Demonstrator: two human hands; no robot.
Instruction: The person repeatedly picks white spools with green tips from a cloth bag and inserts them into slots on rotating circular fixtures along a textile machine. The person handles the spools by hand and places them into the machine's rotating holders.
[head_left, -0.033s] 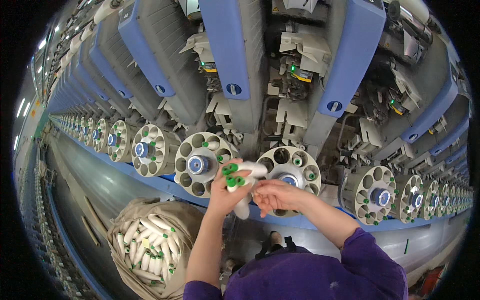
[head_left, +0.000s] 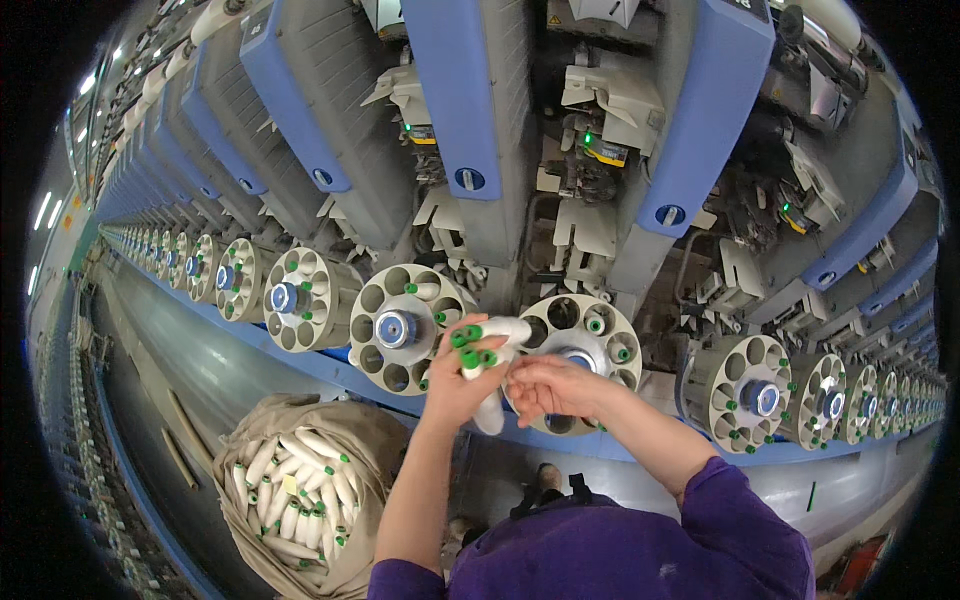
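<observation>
My left hand (head_left: 450,388) is wrapped round a bunch of several yarn bobbins (head_left: 508,330), white yarn with green tube ends. The green ends face up and left; one white body hangs down below the fingers. Close against the bunch, my right hand (head_left: 553,387) has its thumb and fingers pinched together. Whatever lies between those fingertips, perhaps a thread, is too fine to make out. Behind my right hand is a round bobbin magazine (head_left: 572,341) with pockets, a few of them holding green-tipped bobbins. Another magazine (head_left: 398,306) stands just left of my left hand.
A cloth sack (head_left: 372,440) full of white bobbins (head_left: 295,490) stands at lower left. A long row of magazines runs to both sides along a blue rail (head_left: 660,443). Blue and grey machine units (head_left: 455,100) rise behind. Sticks (head_left: 181,458) lie on the floor at left.
The bunch of bobbins in my left hand has shifted very slightly right. My right hand stays pinched beside it, almost unmoved.
</observation>
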